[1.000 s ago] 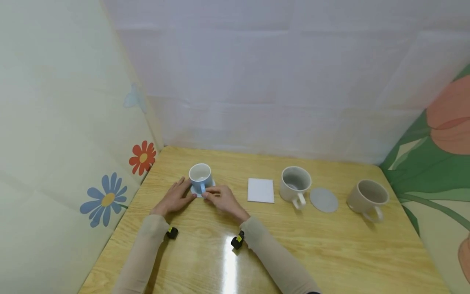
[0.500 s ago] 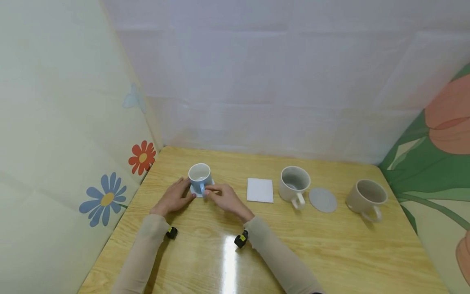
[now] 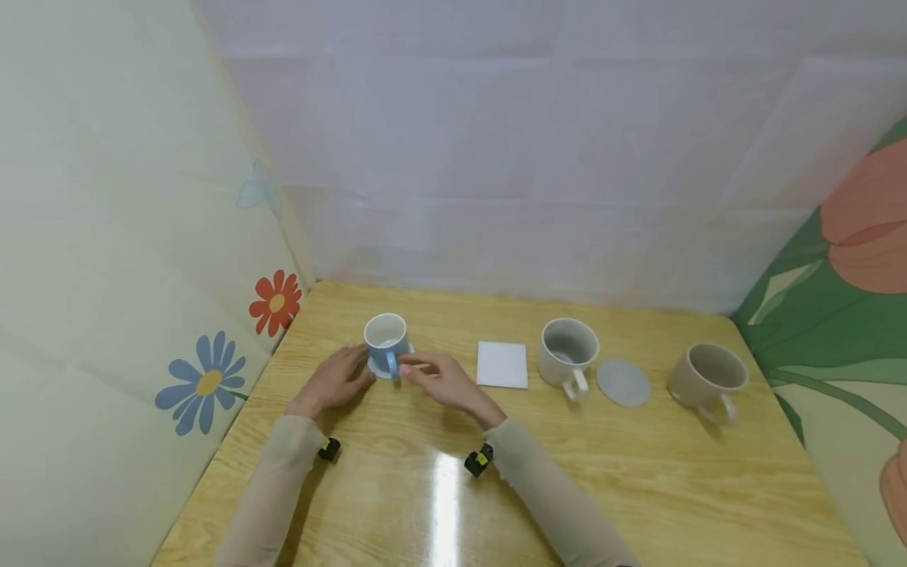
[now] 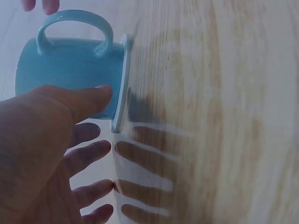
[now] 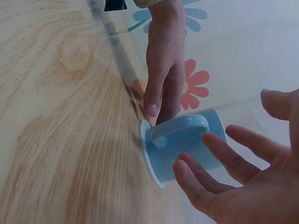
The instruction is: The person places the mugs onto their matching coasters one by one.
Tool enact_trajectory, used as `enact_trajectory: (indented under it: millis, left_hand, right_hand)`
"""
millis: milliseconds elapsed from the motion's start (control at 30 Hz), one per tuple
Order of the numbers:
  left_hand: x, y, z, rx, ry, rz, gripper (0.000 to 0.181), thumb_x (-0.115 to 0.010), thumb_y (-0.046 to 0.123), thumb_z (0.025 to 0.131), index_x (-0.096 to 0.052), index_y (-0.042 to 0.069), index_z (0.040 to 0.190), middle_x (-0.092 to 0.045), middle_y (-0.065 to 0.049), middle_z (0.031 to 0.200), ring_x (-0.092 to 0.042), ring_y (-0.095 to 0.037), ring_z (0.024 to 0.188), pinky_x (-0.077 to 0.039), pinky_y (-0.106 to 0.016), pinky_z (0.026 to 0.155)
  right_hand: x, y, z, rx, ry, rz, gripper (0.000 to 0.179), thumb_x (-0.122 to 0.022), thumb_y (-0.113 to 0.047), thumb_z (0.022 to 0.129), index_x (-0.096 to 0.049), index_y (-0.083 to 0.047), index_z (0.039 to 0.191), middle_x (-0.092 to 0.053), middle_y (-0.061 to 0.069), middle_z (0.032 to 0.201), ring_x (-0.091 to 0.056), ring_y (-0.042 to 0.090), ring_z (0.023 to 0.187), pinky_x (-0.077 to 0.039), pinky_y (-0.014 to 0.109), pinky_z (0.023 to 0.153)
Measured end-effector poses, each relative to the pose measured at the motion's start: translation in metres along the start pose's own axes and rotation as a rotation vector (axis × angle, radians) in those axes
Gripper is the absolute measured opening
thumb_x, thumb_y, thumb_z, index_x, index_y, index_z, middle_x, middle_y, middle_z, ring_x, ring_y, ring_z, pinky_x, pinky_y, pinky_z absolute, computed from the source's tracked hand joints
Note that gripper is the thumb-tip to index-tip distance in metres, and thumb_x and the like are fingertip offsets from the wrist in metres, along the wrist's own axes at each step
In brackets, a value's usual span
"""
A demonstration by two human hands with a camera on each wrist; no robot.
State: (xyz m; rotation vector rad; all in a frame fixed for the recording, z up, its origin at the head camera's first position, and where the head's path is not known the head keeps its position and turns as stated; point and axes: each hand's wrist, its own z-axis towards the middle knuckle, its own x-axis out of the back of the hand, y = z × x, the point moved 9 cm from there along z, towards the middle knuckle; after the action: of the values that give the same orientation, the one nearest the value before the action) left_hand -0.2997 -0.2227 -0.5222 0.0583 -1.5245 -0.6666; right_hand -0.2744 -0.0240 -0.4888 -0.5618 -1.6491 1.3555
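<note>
A light blue mug stands upright on a pale round coaster at the left of the table, its handle toward the person. My left hand lies at the mug's left side with fingers extended, thumb close along the wall in the left wrist view. My right hand is at the handle side, fingers spread and loosely bent, nothing gripped between them. In the right wrist view its fingertips overlap the mug near the handle.
Right of the hands lie a white square coaster and a grey round coaster. A whitish mug stands between them, and a beige mug sits farther right. A white wall rises behind the table.
My right hand has let go of the mug's handle and drawn slightly back to the right, its fingers opening. The left hand stays beside the mug, which has not visibly moved.
</note>
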Motion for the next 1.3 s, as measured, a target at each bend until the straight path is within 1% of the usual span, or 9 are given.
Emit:
enact_trajectory:
  millis: [133,300,433,500,700,800,1000,1133,1300]
  left_hand:
    - [0.001,0.000,0.001,-0.012,0.024,-0.001,0.061,-0.069,0.025,0.103,-0.050,-0.001,0.155,-0.056,-0.027,0.155,-0.052,-0.052,0.141,-0.039,-0.070,0.118]
    - [0.002,-0.004,-0.001,0.032,0.006,-0.012,0.064,-0.068,0.026,0.105,-0.046,-0.001,0.158,-0.052,-0.027,0.158,-0.047,-0.052,0.147,-0.034,-0.069,0.124]
    - [0.007,-0.004,-0.005,0.068,-0.003,-0.003,0.065,-0.065,0.026,0.107,-0.042,-0.005,0.159,-0.048,-0.029,0.161,-0.042,-0.053,0.150,-0.030,-0.068,0.126]
    - [0.010,-0.003,-0.007,0.082,0.000,-0.001,0.066,-0.065,0.027,0.107,-0.041,-0.006,0.159,-0.046,-0.030,0.162,-0.040,-0.053,0.151,-0.028,-0.068,0.127]
    - [0.015,-0.003,-0.010,0.110,0.016,-0.008,0.069,-0.066,0.028,0.107,-0.039,-0.007,0.160,-0.044,-0.031,0.163,-0.039,-0.053,0.152,-0.027,-0.068,0.127]
    - [0.019,-0.001,-0.011,0.107,0.032,-0.006,0.069,-0.066,0.029,0.107,-0.040,-0.006,0.160,-0.044,-0.030,0.163,-0.039,-0.053,0.151,-0.028,-0.069,0.126]
    - [0.028,0.006,-0.012,0.090,0.066,0.003,0.068,-0.069,0.028,0.106,-0.041,-0.004,0.160,-0.046,-0.029,0.162,-0.041,-0.052,0.150,-0.030,-0.070,0.125]
    - [0.033,0.012,-0.012,0.075,0.089,0.019,0.068,-0.070,0.028,0.105,-0.043,-0.004,0.159,-0.047,-0.030,0.161,-0.043,-0.052,0.149,-0.032,-0.072,0.123]
    - [0.039,0.015,-0.013,0.074,0.106,0.033,0.069,-0.070,0.028,0.105,-0.043,-0.004,0.159,-0.046,-0.029,0.162,-0.041,-0.052,0.150,-0.031,-0.072,0.123]
  right_hand:
    - [0.006,0.001,-0.002,0.005,0.020,0.005,0.047,-0.061,-0.038,0.109,-0.066,-0.007,0.144,-0.064,0.016,0.151,-0.067,0.042,0.128,-0.062,0.050,0.100]
    - [0.016,0.001,-0.007,-0.002,0.055,-0.002,0.047,-0.063,-0.037,0.109,-0.066,-0.005,0.143,-0.066,0.014,0.148,-0.068,0.040,0.128,-0.061,0.052,0.102]
    - [0.025,-0.002,-0.013,0.010,0.074,-0.004,0.046,-0.063,-0.035,0.109,-0.066,-0.005,0.143,-0.067,0.013,0.146,-0.068,0.040,0.127,-0.060,0.053,0.102]
    - [0.030,-0.002,-0.017,0.009,0.079,-0.001,0.045,-0.063,-0.035,0.109,-0.066,-0.007,0.143,-0.067,0.012,0.145,-0.068,0.039,0.127,-0.060,0.052,0.102]
    - [0.040,-0.003,-0.025,0.037,0.095,0.002,0.041,-0.063,-0.032,0.109,-0.067,-0.007,0.142,-0.068,0.016,0.143,-0.068,0.040,0.126,-0.062,0.050,0.101]
    - [0.044,-0.003,-0.029,0.048,0.100,-0.001,0.042,-0.063,-0.033,0.110,-0.066,-0.007,0.142,-0.068,0.018,0.143,-0.068,0.041,0.126,-0.062,0.050,0.101]
    - [0.053,-0.007,-0.035,0.057,0.111,-0.001,0.042,-0.064,-0.031,0.109,-0.065,-0.005,0.143,-0.067,0.022,0.143,-0.069,0.038,0.126,-0.059,0.051,0.106]
    - [0.059,-0.013,-0.040,0.068,0.115,-0.011,0.043,-0.064,-0.030,0.109,-0.064,-0.005,0.144,-0.066,0.022,0.143,-0.069,0.038,0.126,-0.058,0.050,0.107]
    - [0.066,-0.019,-0.047,0.093,0.127,-0.026,0.043,-0.064,-0.029,0.109,-0.063,-0.005,0.144,-0.066,0.022,0.144,-0.067,0.040,0.128,-0.057,0.054,0.107]
